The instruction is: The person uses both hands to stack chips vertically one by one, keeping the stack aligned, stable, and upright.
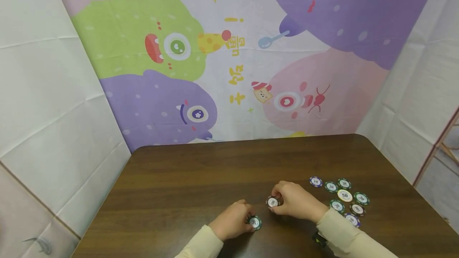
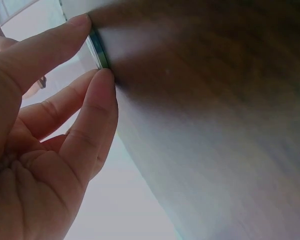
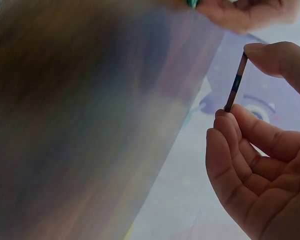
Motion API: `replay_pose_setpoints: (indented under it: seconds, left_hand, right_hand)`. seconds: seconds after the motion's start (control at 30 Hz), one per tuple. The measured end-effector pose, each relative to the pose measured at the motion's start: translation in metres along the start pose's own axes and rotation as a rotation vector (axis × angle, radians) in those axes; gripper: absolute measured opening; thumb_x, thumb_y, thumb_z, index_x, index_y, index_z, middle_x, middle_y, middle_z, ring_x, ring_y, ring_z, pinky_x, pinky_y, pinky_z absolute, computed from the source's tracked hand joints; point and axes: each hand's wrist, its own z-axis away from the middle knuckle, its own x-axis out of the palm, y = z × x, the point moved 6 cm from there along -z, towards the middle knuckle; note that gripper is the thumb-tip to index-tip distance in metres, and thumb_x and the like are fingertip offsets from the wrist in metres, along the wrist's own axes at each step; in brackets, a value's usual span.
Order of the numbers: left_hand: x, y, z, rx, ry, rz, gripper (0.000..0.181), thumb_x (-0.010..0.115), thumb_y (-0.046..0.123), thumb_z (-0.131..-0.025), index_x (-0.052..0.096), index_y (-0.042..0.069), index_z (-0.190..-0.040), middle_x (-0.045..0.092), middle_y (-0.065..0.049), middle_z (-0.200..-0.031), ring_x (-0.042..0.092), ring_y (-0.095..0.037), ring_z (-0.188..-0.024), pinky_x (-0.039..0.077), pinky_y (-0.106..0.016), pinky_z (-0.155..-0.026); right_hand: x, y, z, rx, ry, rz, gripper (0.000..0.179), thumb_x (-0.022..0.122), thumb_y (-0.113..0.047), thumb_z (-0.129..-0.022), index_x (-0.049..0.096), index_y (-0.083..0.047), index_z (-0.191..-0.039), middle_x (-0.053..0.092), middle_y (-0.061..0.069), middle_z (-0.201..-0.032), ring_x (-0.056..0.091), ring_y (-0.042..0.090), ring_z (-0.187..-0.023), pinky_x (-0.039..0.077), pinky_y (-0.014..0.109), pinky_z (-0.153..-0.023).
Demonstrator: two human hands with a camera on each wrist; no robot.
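Observation:
My left hand (image 1: 234, 220) pinches a green-edged poker chip (image 1: 255, 222) by its rim, low at the tabletop. The left wrist view has the thumb at one side of that chip (image 2: 98, 50) and the fingertips at the other. To the right and a little farther back, my right hand (image 1: 295, 200) holds a dark brown-edged poker chip (image 1: 273, 202) marked 100. Seen edge-on in the right wrist view, the brown chip (image 3: 236, 82) spans thumb and fingers, off the table surface. The two chips are a short way apart.
On the right of the brown wooden table (image 1: 172, 182) lie several loose poker chips, among them a cream chip (image 1: 345, 195) marked 50 and a purple-edged chip (image 1: 316, 181). The right sleeve (image 1: 344, 230) passes close to them. A cartoon-printed cloth (image 1: 229, 122) hangs behind the table.

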Motion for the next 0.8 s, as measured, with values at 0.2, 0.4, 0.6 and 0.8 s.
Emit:
replay_pose_setpoints:
  seconds: [0.2, 0.4, 0.6, 0.8]
  left_hand:
    - [0.0, 0.0, -0.001, -0.002, 0.001, 0.008, 0.028, 0.086, 0.019, -0.07, 0.071, 0.01, -0.091, 0.061, 0.005, -0.082, 0.047, 0.0, -0.072, 0.044, -0.015, -0.066]
    - [0.0, -0.001, -0.002, -0.009, 0.001, 0.02, 0.028, 0.087, 0.019, -0.069, 0.071, 0.011, -0.091, 0.062, 0.005, -0.083, 0.047, 0.0, -0.073, 0.044, -0.016, -0.066]
    - [0.0, 0.0, -0.002, -0.006, -0.002, 0.022, 0.029, 0.087, 0.018, -0.069, 0.072, 0.01, -0.092, 0.063, 0.004, -0.084, 0.047, 0.001, -0.073, 0.044, -0.015, -0.065]
    - [0.001, 0.0, -0.003, -0.011, -0.002, 0.016, 0.027, 0.087, 0.018, -0.068, 0.071, 0.012, -0.089, 0.058, 0.007, -0.076, 0.043, 0.001, -0.069, 0.04, -0.015, -0.061]
  right_hand:
    - [0.01, -0.014, -0.002, -0.074, -0.015, 0.001, 0.025, 0.081, -0.026, -0.076, 0.067, -0.01, -0.09, 0.06, -0.006, -0.086, 0.05, 0.002, -0.073, 0.045, 0.02, -0.063]
    - [0.019, -0.023, -0.003, -0.094, -0.052, -0.015, 0.024, 0.08, -0.023, -0.076, 0.066, -0.009, -0.091, 0.059, -0.005, -0.086, 0.048, 0.001, -0.072, 0.044, 0.019, -0.063]
    - [0.027, -0.029, -0.005, -0.11, -0.08, 0.001, 0.024, 0.08, -0.023, -0.076, 0.067, -0.01, -0.09, 0.057, -0.005, -0.086, 0.046, 0.001, -0.071, 0.043, 0.019, -0.062]
    - [0.033, -0.031, -0.006, -0.117, -0.091, 0.016, 0.025, 0.08, -0.023, -0.075, 0.066, -0.008, -0.09, 0.056, -0.005, -0.083, 0.045, 0.0, -0.069, 0.042, 0.018, -0.061]
